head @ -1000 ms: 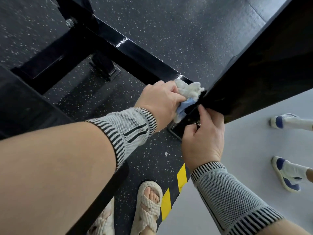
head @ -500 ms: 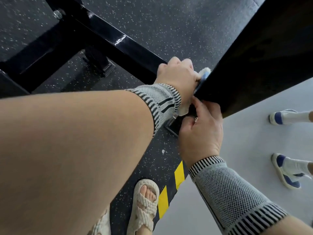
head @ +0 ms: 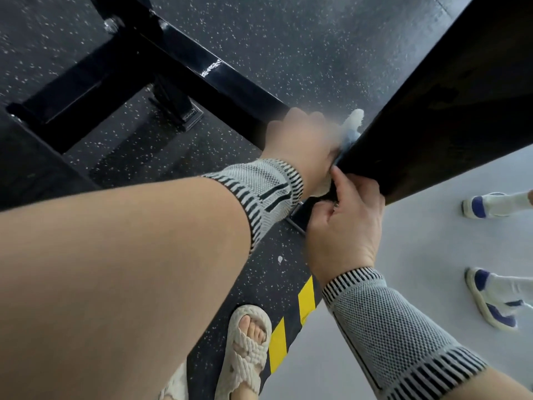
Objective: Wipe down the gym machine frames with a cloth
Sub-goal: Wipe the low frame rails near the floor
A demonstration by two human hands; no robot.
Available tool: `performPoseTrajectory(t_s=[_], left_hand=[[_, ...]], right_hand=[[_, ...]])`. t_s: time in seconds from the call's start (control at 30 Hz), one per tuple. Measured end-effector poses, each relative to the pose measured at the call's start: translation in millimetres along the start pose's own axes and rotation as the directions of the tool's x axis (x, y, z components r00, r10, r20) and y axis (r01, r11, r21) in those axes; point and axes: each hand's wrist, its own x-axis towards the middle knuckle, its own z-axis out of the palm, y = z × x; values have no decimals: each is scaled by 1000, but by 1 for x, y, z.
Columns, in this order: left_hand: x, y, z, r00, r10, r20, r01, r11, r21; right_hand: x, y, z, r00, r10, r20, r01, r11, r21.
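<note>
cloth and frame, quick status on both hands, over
Left hand grips the cloth, pressed against the black frame beam. Right hand holds the beam's lower edge. Nothing in the way.

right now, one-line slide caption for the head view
Left hand wipes a white cloth along the black steel frame beam; right hand steadies it.

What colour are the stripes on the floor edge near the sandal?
Yellow and black stripes, clearest in the head view.

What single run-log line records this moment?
step: wiping | left hand: holds cloth against black frame beam | right hand: grips beam's lower edge | blur: left hand
</note>
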Motion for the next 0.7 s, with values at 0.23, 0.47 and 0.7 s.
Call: performPoseTrajectory(t_s=[0.23,0.47,0.7], left_hand=[[-18,-11,-1,998,67,4,-67,998,4],[13,6,4,1000,-12,8,13,999,-30],[-23,-14,-3,995,85,52,-87,996,37]], right_hand=[[2,-1,-3,1000,7,-5,-7,1000,6],[6,5,-7,1000,-18,-20,18,1000,4],[6,-1,-6,1000,-2,-19,2,1000,13]])
